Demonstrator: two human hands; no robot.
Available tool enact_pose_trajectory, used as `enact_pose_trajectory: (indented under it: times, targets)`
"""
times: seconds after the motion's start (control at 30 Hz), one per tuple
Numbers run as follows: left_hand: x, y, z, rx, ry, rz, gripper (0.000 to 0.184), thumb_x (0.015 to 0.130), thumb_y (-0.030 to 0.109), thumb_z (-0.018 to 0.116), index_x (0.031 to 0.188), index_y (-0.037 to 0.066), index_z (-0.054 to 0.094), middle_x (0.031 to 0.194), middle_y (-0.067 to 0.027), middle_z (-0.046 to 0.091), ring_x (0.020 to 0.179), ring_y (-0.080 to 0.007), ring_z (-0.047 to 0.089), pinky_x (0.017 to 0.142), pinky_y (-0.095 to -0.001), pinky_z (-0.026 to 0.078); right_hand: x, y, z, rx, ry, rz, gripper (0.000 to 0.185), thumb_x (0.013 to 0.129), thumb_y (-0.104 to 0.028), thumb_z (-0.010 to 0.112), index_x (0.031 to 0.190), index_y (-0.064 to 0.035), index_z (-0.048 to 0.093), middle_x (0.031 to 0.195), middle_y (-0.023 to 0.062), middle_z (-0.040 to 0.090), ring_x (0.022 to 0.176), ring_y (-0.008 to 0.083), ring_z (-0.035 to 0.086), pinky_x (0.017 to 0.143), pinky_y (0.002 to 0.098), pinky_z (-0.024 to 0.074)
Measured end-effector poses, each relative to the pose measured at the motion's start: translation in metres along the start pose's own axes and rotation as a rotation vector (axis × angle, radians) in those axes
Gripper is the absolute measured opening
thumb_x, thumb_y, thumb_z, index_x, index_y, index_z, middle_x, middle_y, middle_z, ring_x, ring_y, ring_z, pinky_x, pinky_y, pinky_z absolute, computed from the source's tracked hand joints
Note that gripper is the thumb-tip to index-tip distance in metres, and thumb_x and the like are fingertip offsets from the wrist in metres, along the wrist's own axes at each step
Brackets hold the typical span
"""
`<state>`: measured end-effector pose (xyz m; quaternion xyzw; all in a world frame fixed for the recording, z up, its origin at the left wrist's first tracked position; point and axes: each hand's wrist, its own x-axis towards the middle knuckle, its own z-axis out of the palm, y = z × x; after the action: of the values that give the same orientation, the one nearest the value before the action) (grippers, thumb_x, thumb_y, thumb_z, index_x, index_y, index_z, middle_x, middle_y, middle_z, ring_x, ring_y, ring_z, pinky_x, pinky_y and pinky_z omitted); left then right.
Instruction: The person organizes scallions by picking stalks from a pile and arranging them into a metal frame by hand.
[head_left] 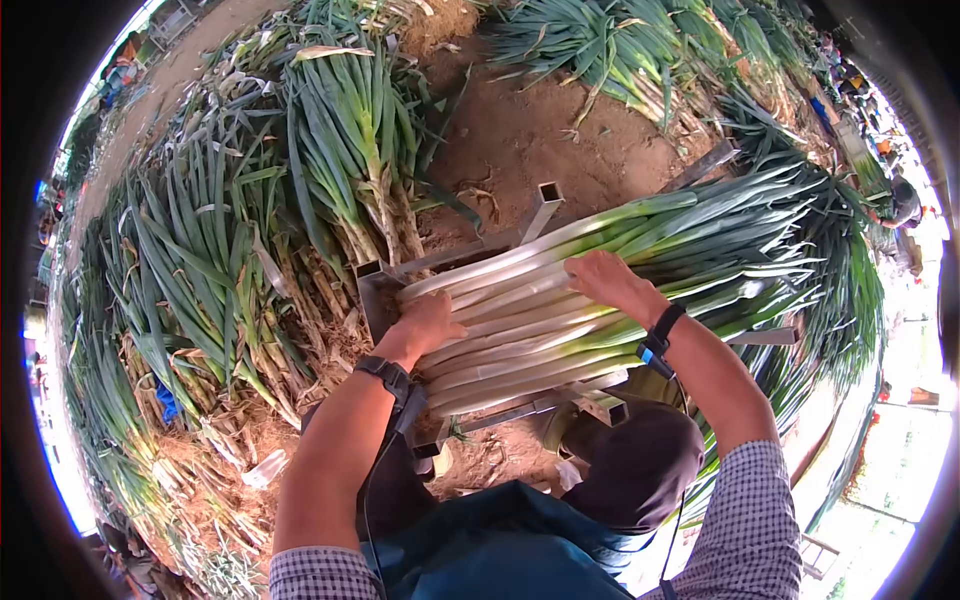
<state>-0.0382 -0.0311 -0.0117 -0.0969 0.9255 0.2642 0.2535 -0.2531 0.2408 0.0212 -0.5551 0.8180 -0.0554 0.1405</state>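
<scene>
A row of long green onions (520,322) lies side by side across a metal frame (378,290) in front of me, white ends to the left and green leaves to the right. At the white ends, my left hand (428,325) is closed, its fingers curled on a stalk. My right hand (608,280) is also closed, farther along the row, with its fingertips bent around a white stalk near where the green begins. Its fingertips are partly hidden. Both wrists wear black bands.
Untrimmed green onions (200,240) with dry roots stand heaped on the left. Another pile (620,60) lies at the far right, beyond bare soil (530,140). Metal posts (543,208) stick up from the frame's far side. My knee (645,465) is close to its near edge.
</scene>
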Motion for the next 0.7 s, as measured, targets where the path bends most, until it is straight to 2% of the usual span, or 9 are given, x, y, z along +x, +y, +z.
enact_pose_trajectory:
  times: [0.07,0.17,0.27,0.3,0.4,0.43,0.53,0.57,0.7]
  targets:
    - [0.001,0.0,-0.001,-0.014,-0.027,-0.033,0.071,0.078,0.04,0.079,0.118,-0.014,0.056,0.112,-0.0352,0.063,0.108,-0.0467,0.062,0.095,-0.0494,0.05,0.011,0.001,0.011,-0.001,-0.044,0.089,0.022,0.088,-0.025,0.066,0.087,-0.0045,0.058,0.075,0.0212,0.064,0.077,0.0424,0.066,0.067,0.0537,0.0515]
    - [-0.002,0.003,-0.005,-0.019,-0.058,-0.036,0.072,0.081,0.043,0.077,0.118,-0.015,0.055,0.112,-0.0352,0.063,0.107,-0.0476,0.062,0.095,-0.0501,0.05,0.01,0.002,0.009,0.131,0.052,0.058,0.024,0.087,-0.025,0.067,0.086,-0.0036,0.057,0.075,0.0216,0.064,0.076,0.0432,0.065,0.066,0.0547,0.0515]
    - [0.004,-0.01,0.009,0.035,0.077,-0.004,0.067,0.088,0.045,0.071,0.112,-0.015,0.055,0.098,-0.0363,0.065,0.098,-0.0473,0.064,0.084,-0.0508,0.052,0.001,0.003,0.018,0.112,0.152,0.03,0.021,0.087,-0.022,0.066,0.087,-0.0033,0.057,0.073,0.023,0.063,0.074,0.0438,0.065,0.064,0.0551,0.051]
    - [0.009,-0.015,0.016,0.051,0.114,-0.028,0.065,0.09,0.046,0.068,0.112,-0.014,0.056,0.097,-0.0353,0.065,0.096,-0.0471,0.065,0.083,-0.0513,0.052,-0.007,-0.01,0.008,0.049,0.067,0.109,0.013,0.085,-0.015,0.064,0.086,-0.004,0.057,0.076,0.0203,0.063,0.078,0.0412,0.064,0.067,0.0526,0.0511]
    - [0.016,-0.011,0.031,0.016,0.137,-0.113,0.06,0.094,0.048,0.063,0.11,-0.01,0.058,0.097,-0.0327,0.066,0.092,-0.0464,0.065,0.079,-0.0534,0.051,-0.034,-0.023,0.013,-0.118,0.238,0.005,0.006,0.08,-0.009,0.061,0.084,-0.0059,0.057,0.081,0.0161,0.063,0.084,0.0372,0.062,0.073,0.0475,0.0503]
    - [0.013,-0.002,0.021,-0.036,0.098,-0.152,0.059,0.095,0.048,0.062,0.11,-0.009,0.059,0.097,-0.032,0.066,0.09,-0.0461,0.065,0.077,-0.0544,0.05,-0.042,-0.035,0.003,-0.145,0.215,0.009,0.013,0.076,-0.008,0.061,0.088,-0.0044,0.059,0.088,0.0144,0.062,0.091,0.0339,0.059,0.079,0.0433,0.0486]
    - [0.009,0.006,0.013,-0.05,0.109,-0.138,0.054,0.097,0.047,0.06,0.104,-0.006,0.061,0.092,-0.0292,0.067,0.086,-0.0457,0.065,0.072,-0.0556,0.049,-0.049,-0.046,0.011,-0.211,0.306,0.024,0.021,0.077,-0.01,0.063,0.096,-0.0002,0.06,0.091,0.0171,0.06,0.094,0.0339,0.058,0.079,0.0427,0.048]
    - [0.007,0.005,0.012,-0.043,0.126,-0.123,0.053,0.097,0.047,0.061,0.103,-0.006,0.061,0.091,-0.0287,0.067,0.085,-0.0459,0.065,0.072,-0.0554,0.049,-0.053,-0.049,0.011,-0.162,0.213,0.062,0.034,0.082,-0.019,0.066,0.106,0.0051,0.06,0.099,0.0199,0.06,0.101,0.0347,0.056,0.087,0.0436,0.0467]
    - [0.002,0.008,0.009,0.1,0.126,-0.106,0.05,0.095,0.046,0.063,0.1,-0.004,0.06,0.09,-0.027,0.068,0.085,-0.0451,0.065,0.073,-0.0531,0.051,-0.054,-0.059,0.012,-0.157,0.242,0.148,0.053,0.087,-0.036,0.067,0.115,0.0081,0.057,0.111,0.0223,0.06,0.111,0.0366,0.054,0.098,0.0459,0.042]
